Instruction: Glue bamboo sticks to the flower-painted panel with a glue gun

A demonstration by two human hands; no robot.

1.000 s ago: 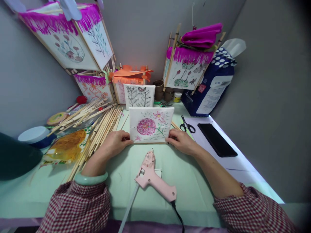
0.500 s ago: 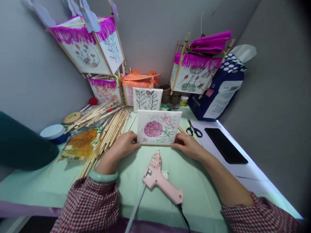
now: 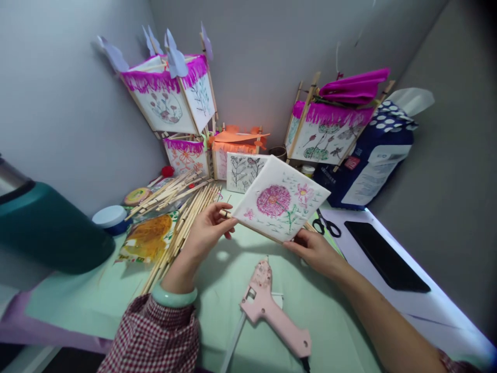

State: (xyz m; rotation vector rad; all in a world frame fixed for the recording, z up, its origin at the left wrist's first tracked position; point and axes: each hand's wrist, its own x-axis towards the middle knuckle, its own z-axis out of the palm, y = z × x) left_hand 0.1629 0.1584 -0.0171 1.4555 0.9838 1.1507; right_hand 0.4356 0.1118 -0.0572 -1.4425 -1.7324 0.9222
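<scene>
A white panel (image 3: 285, 199) with a pink flower drawing is raised and tilted, its right end higher. Along its lower edge runs a thin wooden stick (image 3: 225, 213), whose end sticks out past the left corner. My left hand (image 3: 202, 230) has thumb and fingers closed around that stick end. At the panel's lower right edge, my right hand (image 3: 314, 250) grips it between thumb and fingers, some of them hidden behind. Below both hands, a pink glue gun (image 3: 272, 311) lies on the green tablecloth (image 3: 330, 321), a glue stick at its back.
Bundled wooden sticks (image 3: 188, 225) lie left, near a plastic packet (image 3: 149, 235) and a teal bottle (image 3: 50, 228). Decorated lanterns (image 3: 163, 106) and another drawn panel (image 3: 240, 173) stand behind. Scissors (image 3: 330, 228), a black phone (image 3: 384, 254) and a blue tissue pack (image 3: 373, 171) are right.
The flower panel, upright on the table before, has been lifted and tilted by my hands. My left hand has shifted to the protruding stick end. The view has moved slightly.
</scene>
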